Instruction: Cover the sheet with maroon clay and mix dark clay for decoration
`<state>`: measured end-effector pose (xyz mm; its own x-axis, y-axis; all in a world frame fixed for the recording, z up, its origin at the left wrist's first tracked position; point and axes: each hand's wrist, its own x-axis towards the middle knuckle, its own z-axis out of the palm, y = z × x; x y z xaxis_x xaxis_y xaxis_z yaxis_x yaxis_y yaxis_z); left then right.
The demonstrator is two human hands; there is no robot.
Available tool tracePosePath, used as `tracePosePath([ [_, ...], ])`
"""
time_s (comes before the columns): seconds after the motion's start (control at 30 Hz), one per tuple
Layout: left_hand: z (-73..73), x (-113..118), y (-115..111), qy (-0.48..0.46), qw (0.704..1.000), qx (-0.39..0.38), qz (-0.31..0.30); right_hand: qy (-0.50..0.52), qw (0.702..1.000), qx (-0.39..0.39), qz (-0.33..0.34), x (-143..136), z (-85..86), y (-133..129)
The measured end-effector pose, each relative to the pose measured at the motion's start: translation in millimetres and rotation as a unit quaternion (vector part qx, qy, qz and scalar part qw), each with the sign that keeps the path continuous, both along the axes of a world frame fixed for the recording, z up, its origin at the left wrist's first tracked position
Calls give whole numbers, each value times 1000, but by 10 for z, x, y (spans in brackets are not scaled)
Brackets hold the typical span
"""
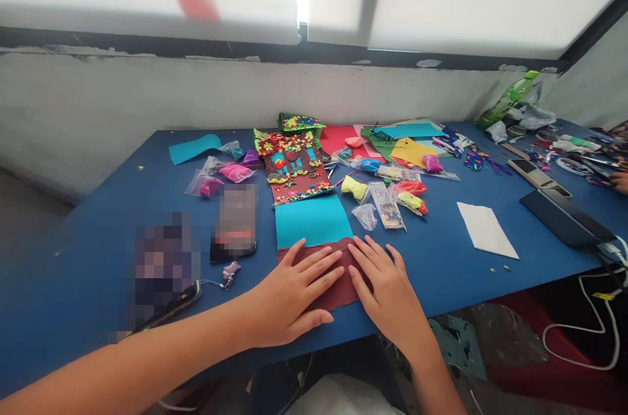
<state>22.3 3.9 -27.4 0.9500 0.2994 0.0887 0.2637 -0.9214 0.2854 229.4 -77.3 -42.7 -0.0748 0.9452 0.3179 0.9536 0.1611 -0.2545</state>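
Observation:
A sheet of turquoise paper (314, 217) lies near the table's front edge, its lower part covered by a thin brownish-red clay layer (338, 297). My left hand (299, 290) rests on the left of this layer with fingers spread. On its right side lies my right hand (383, 284), fingers stretched out and apart. Neither hand holds anything; parts of the clay are hidden beneath them. Just behind the paper sits a decorated clay picture (297, 173) with a brown ground, flowers and windows in several colours.
Two blurred-out phones (235, 218) are at the left. Packets of pink clay (236, 171) and yellow clay (354, 188) surround the picture. To the right are a white sheet (487, 230), a dark case (572, 218) and a green bottle (507, 101). Another person's hand (620, 182) shows at the right edge.

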Motion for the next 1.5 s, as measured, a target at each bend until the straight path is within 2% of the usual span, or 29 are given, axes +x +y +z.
tracePosePath([
  [0.23,-13,-33,28,20,998,-15,57,-1,999,29,-15,12,-15,1],
  [0.4,24,-21,7,-76,987,50,130,13,999,49,-7,47,-49,-4],
  [0.53,-13,-6,25,-1,996,0,94,34,996,79,5,75,-75,-7],
  [0.7,-175,-5,-3,12,994,-17,111,34,996,82,0,54,-101,-1],
  [0.77,-168,-7,-22,11,994,-25,109,43,996,77,-1,48,-92,2],
  [0.87,-74,-3,-31,6,993,-44,111,110,992,56,3,81,-28,6],
  [0.97,31,9,-1,11,992,-60,106,253,967,15,1,166,56,9],
  [1.1,89,28,24,21,995,-62,82,463,886,-6,-23,319,57,16],
  [1.2,110,45,-21,-3,994,-78,80,541,840,7,-24,405,-10,28],
  [1.37,138,59,-75,-27,993,-69,94,561,827,-1,-32,386,-11,34],
  [1.5,133,38,-26,15,997,-41,60,545,838,-9,-23,362,41,35],
])
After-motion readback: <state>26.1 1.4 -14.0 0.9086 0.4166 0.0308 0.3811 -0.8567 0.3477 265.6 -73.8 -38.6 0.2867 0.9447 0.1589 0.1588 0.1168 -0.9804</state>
